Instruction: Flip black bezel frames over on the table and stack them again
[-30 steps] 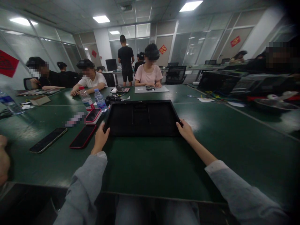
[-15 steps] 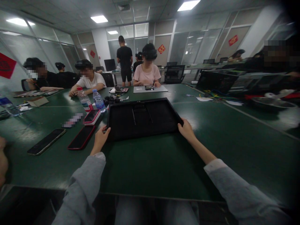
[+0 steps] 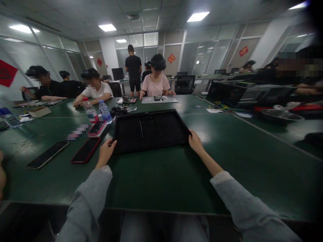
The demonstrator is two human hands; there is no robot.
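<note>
Single head-worn view, directed forward and slightly down across a green table [image 3: 161, 181].
The scene is seen from above the table's near edge, with the wearer's sleeves [image 3: 88, 195] shown entering from below. The left hand [image 3: 106, 153] and right hand [image 3: 196, 143] are framed close, below mid-height; farther off, the room's far wall [image 3: 207, 47] and ceiling [image 3: 164, 10] are taken in, and the upper right corner is darkened.

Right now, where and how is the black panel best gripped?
Probably by its short side rims, one hand from each side: the black panel is wide, and the raised rims offer edges to close on. The left hand and right hand hold there.
</note>
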